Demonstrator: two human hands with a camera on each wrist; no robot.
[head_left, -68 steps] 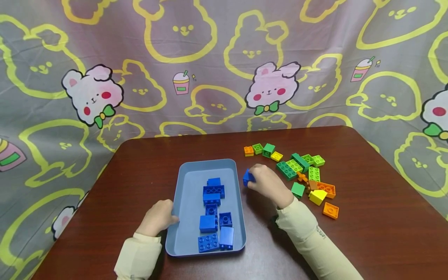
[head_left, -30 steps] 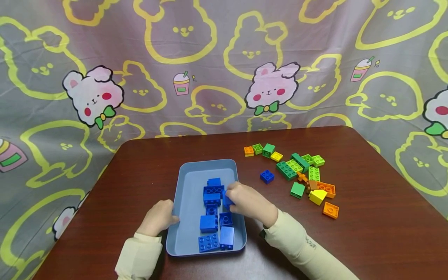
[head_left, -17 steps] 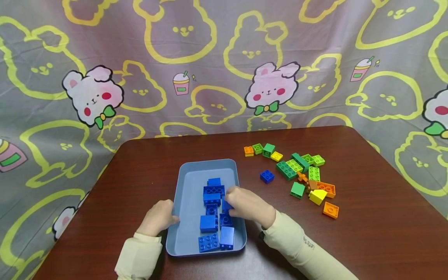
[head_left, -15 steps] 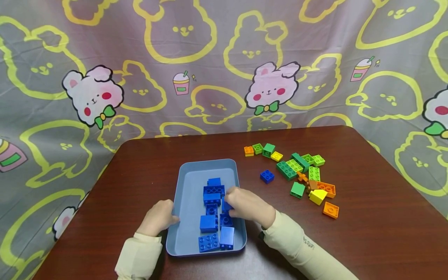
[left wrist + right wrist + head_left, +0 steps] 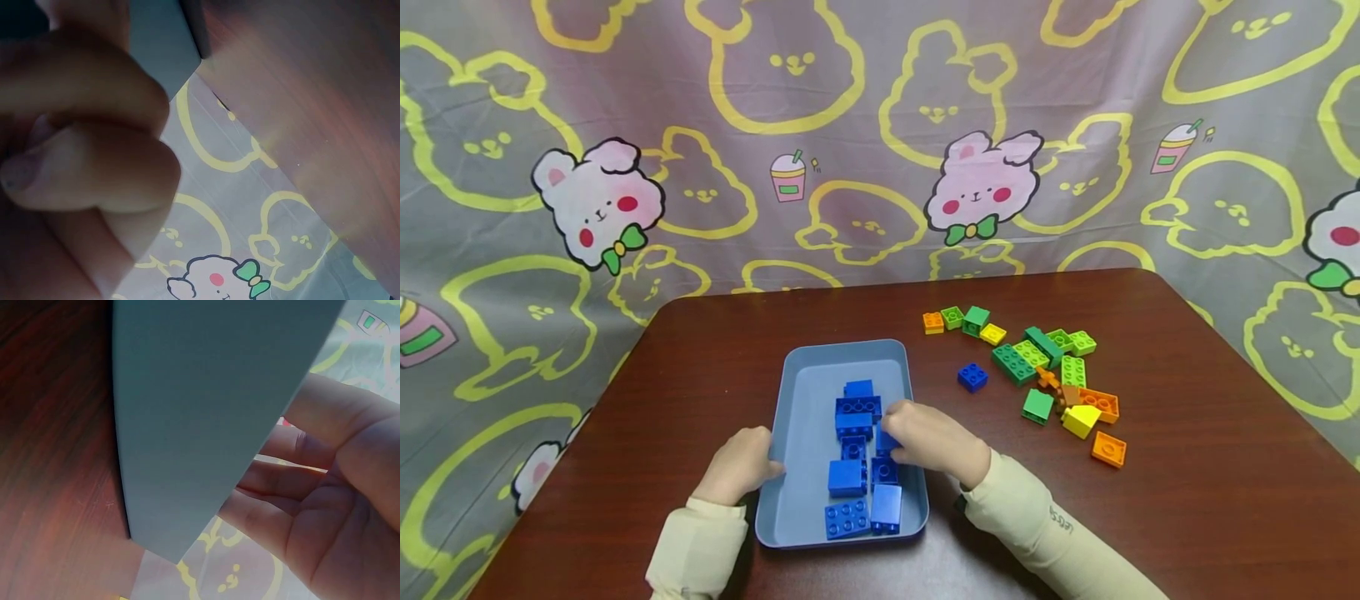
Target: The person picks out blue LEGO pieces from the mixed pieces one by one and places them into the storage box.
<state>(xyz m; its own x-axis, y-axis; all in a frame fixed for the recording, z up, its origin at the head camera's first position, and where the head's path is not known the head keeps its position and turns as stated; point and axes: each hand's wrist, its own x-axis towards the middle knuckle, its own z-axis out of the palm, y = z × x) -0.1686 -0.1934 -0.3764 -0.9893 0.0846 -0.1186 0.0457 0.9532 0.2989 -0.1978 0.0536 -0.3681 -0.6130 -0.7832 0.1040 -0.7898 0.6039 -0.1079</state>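
In the head view a blue-grey tray (image 5: 808, 392) holds several blue toy building bricks, most of them in its right half. My left hand (image 5: 739, 463) is at the tray's left side, its thumb over the rim and its other fingers curled beside the wall. My right hand (image 5: 936, 440) reaches over the right wall and holds a blue brick (image 5: 883, 440) low among the others; the hand covers part of it. In the right wrist view the tray wall (image 5: 194, 425) hides the fingertips of the right hand (image 5: 331, 500).
One blue brick (image 5: 972, 377) lies on the brown table (image 5: 715, 358), right of the tray. Farther right is a loose group of green, yellow and orange bricks, among them a green brick (image 5: 1037, 407) and an orange brick (image 5: 1108, 449). A patterned cloth (image 5: 865, 167) hangs behind.
My right hand has carried a blue brick from the table leftward into the tray, then stayed almost still. Another blue brick on the table has come into sight. The left hand has kept its place.
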